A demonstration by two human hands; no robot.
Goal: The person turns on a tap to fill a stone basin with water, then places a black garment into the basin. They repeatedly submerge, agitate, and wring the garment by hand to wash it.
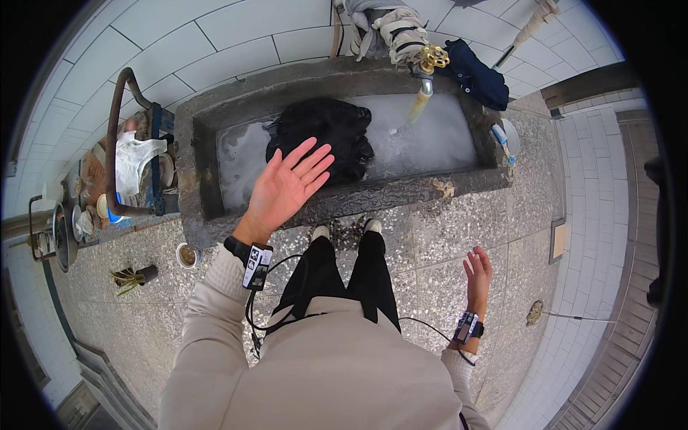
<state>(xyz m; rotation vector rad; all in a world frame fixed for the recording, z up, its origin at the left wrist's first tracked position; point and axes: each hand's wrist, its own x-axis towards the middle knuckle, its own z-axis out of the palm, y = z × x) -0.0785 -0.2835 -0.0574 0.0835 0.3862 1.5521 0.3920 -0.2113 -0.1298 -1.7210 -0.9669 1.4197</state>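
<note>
My left hand (290,185) is raised palm up over the near rim of a stone trough sink (344,207), fingers apart and holding nothing. Behind its fingertips a heap of black wet cloth (322,134) lies in cloudy, sudsy water (435,140). Down at my right side, away from the trough, my right hand (478,271) hangs with fingers slightly bent and nothing visible in it. A tap with a brass handle (434,58) and a short hose (418,107) points into the water. Both wrists carry strapped devices with cables.
Dark blue cloth (475,75) and a blue-and-white brush (502,141) rest at the trough's right end. Left stands a metal-framed rack (156,161) with white cloth (137,158) and dishes. A small tub (187,256) and a potted plant (134,277) are on the speckled floor.
</note>
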